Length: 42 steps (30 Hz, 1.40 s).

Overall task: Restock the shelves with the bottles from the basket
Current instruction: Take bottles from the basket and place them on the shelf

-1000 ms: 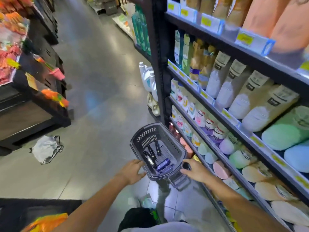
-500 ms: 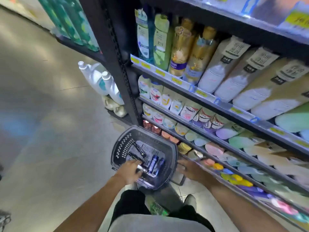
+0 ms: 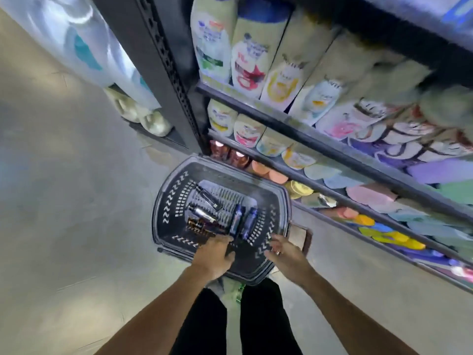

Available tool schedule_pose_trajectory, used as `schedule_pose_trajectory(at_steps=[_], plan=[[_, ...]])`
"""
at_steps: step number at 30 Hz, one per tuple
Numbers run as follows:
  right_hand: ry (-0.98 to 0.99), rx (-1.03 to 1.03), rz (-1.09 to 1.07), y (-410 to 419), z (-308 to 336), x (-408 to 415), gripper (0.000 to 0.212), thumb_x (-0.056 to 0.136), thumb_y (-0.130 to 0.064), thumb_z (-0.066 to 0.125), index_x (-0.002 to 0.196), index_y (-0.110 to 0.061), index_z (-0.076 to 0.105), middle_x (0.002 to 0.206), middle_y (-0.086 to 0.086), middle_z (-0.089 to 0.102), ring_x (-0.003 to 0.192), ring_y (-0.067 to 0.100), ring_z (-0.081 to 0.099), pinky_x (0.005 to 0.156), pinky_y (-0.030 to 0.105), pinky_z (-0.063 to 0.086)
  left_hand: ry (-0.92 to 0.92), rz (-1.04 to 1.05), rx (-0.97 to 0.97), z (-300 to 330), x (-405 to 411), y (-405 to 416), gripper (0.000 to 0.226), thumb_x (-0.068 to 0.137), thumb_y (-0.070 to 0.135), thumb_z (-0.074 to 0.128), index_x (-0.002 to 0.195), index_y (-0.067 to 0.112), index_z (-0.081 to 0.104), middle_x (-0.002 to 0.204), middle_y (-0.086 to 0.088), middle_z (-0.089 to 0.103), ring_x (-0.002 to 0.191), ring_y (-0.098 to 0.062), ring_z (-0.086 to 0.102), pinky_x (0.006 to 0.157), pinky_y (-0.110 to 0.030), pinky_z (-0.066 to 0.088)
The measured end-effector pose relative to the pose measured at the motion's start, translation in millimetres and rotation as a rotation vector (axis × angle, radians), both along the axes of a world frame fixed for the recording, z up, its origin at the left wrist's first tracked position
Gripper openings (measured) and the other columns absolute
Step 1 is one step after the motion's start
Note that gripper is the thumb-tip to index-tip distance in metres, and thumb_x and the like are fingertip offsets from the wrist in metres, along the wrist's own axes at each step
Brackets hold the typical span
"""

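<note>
No brand or lettering can be read anywhere: the frame is smeared and every label shows only as patches of colour.

At the far left, large pale jugs [image 3: 84, 44] with teal patches stand on a low ledge beside the black perforated upright [image 3: 163, 70] of the shelves [image 3: 307, 129].

The basket [image 3: 163, 208], dark grey slotted plastic with rounded corners and chevron-shaped cut-outs round its rim, sits on the smooth grey floor [image 3: 64, 201] against the foot of the shelves. On its ribbed bottom lie slim bottles: two black ones [image 3: 207, 198] crossing each other toward the left side, a brownish one [image 3: 198, 225] near the front left corner, and two dark blue ones [image 3: 242, 220] side by side right of the middle.

The left hand [image 3: 213, 257] reaches over the basket's near edge, fingers curled downward, its fingertips just short of the blue bottles and beside the brownish one; whether it has hold of anything cannot be told. The right hand [image 3: 285, 256] rests at the near right corner of the rim, fingers spread and fairly straight, a ring on one finger, gripping nothing.

To the right, the shelf tiers carry rows of rounded cream, white and pastel bottles [image 3: 256, 62], with flat coloured caps [image 3: 368, 221] on the lowest tier.
</note>
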State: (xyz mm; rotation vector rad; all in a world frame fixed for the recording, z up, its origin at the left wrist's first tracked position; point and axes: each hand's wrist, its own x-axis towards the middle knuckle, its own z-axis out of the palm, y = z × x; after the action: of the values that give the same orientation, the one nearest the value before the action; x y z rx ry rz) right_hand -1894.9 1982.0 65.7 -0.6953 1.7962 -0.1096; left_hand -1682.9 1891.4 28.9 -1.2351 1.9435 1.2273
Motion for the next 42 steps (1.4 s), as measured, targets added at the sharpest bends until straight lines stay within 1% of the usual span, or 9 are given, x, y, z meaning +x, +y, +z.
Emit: schedule_pose_trajectory(at_steps=[5,9,15,18,22,26,33,38,42], plan=[[-0.052,-0.002,0.108,-6,-117,18,0.058,0.100,-0.037,0.057,0.152,-0.022,0.034,0.148,-0.001,0.048,0.126,0.017,0.054,0.101,0.030,0.041,0.006,0.020,-0.036,-129,-2,10,0.054,0.100,0.037,0.049,0.152,0.026,0.039,0.148,-0.003,0.049,0.136,-0.024,0.046,0.108,-0.044,0.046],[-0.051,-0.018,0.127,-14,-206,20,0.054,0.103,-0.027,0.052,0.153,-0.019,0.033,0.151,0.003,0.047,0.127,0.023,0.056,0.104,0.036,0.045,0.032,0.065,-0.094,-222,-12,13,0.052,0.101,0.033,0.050,0.151,0.024,0.038,0.150,-0.002,0.044,0.138,-0.025,0.043,0.107,-0.043,0.047],[-0.031,0.028,-0.102,-8,-302,22,0.049,0.101,-0.018,0.055,0.148,-0.021,0.042,0.144,0.001,0.055,0.126,0.017,0.056,0.108,0.037,0.045,0.044,0.075,-0.111,-341,-44,16,0.057,0.099,0.028,0.055,0.151,0.020,0.033,0.148,-0.005,0.037,0.139,-0.026,0.037,0.109,-0.048,0.045],[-0.110,0.063,-0.322,-11,-324,24,0.047,0.099,-0.016,0.059,0.144,-0.023,0.047,0.138,-0.002,0.058,0.115,0.012,0.057,0.094,0.026,0.044,-0.073,0.071,-0.188,-385,-66,11,0.058,0.100,0.034,0.051,0.149,0.011,0.029,0.149,-0.012,0.036,0.139,-0.031,0.038,0.109,-0.048,0.044],[-0.235,0.095,-0.617,-7,-349,44,0.042,0.096,-0.008,0.061,0.130,-0.030,0.051,0.133,-0.001,0.058,0.118,0.012,0.056,0.101,0.029,0.043,-0.305,0.050,-0.244,-434,-83,10,0.073,0.102,0.046,0.047,0.153,0.003,0.017,0.157,-0.019,0.030,0.145,-0.035,0.033,0.113,-0.046,0.040],[-0.289,0.141,-0.736,-6,-365,55,0.046,0.095,-0.003,0.061,0.134,-0.025,0.050,0.127,-0.001,0.056,0.102,0.004,0.055,0.077,0.017,0.041,-0.355,-0.023,-0.331,-465,-92,18,0.089,0.097,0.050,0.056,0.154,-0.001,0.010,0.156,-0.020,0.029,0.142,-0.033,0.035,0.104,-0.043,0.046],[-0.286,0.120,-0.676,-11,-379,53,0.040,0.094,-0.011,0.065,0.119,-0.037,0.048,0.102,-0.023,0.052,0.105,0.003,0.054,0.089,0.022,0.041,-0.254,-0.015,-0.303,-478,-93,12,0.091,0.094,0.034,0.064,0.153,-0.005,0.006,0.153,-0.024,0.029,0.134,-0.034,0.046,0.096,-0.039,0.055],[-0.151,0.087,-0.680,-21,-387,45,0.037,0.090,-0.006,0.067,0.121,-0.025,0.059,0.110,-0.004,0.068,0.105,0.013,0.065,0.101,0.036,0.049,0.126,0.485,-0.060,-435,-67,-8,0.063,0.081,0.017,0.077,0.130,0.008,0.038,0.118,-0.014,0.058,0.106,-0.036,0.062,0.082,-0.035,0.049],[-0.048,0.116,-0.628,-24,-396,46,0.034,0.081,-0.021,0.073,0.111,-0.028,0.059,0.104,-0.003,0.072,0.104,0.022,0.067,0.101,0.048,0.050,0.278,0.809,0.164,-385,-42,-24,0.056,0.075,0.001,0.078,0.115,0.028,0.050,0.100,-0.007,0.068,0.092,-0.017,0.067,0.081,-0.023,0.055]])
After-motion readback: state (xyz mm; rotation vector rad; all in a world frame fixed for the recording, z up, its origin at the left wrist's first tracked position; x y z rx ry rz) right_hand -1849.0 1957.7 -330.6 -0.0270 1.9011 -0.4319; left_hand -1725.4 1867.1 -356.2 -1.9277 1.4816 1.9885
